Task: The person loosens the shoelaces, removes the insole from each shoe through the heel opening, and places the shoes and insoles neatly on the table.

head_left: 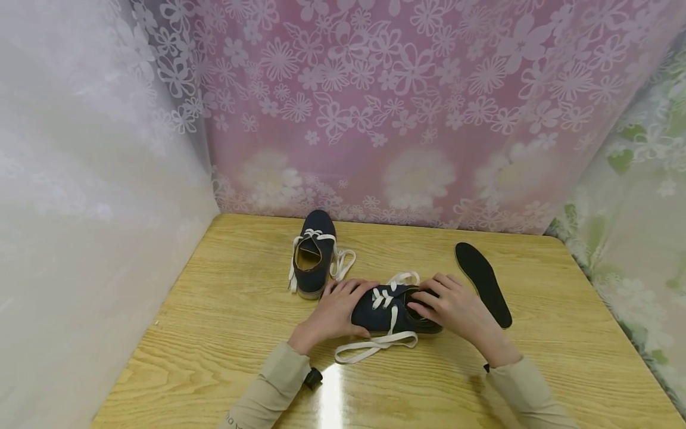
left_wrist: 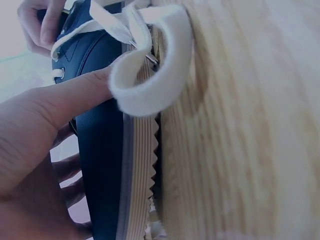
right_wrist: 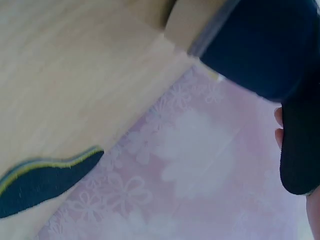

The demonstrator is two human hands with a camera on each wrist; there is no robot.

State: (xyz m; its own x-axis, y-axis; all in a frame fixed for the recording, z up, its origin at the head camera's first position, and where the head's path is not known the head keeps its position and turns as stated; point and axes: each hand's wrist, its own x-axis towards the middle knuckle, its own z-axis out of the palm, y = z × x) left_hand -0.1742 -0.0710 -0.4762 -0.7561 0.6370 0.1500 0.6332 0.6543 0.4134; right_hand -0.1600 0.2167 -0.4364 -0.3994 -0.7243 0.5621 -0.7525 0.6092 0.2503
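Observation:
A navy sneaker (head_left: 368, 314) with loose white laces lies sideways on the table, toe to the left. My left hand (head_left: 332, 314) grips its toe end; in the left wrist view the thumb (left_wrist: 80, 95) presses along the upper beside the ribbed sole. At the shoe's opening, my right hand (head_left: 462, 310) holds a black insole (right_wrist: 300, 150), which reaches into the heel end in the right wrist view. Its fingertips show only partly behind that insole. A second black insole (head_left: 484, 285) lies flat on the table, right of the right hand.
Another navy sneaker (head_left: 308, 280) stands behind the left hand, its toe toward the back and its laces loose. A white lace loop (head_left: 370, 348) spreads on the wooden table (head_left: 214, 333) in front of the held shoe. A pink flowered curtain (head_left: 343, 119) hangs along the back edge.

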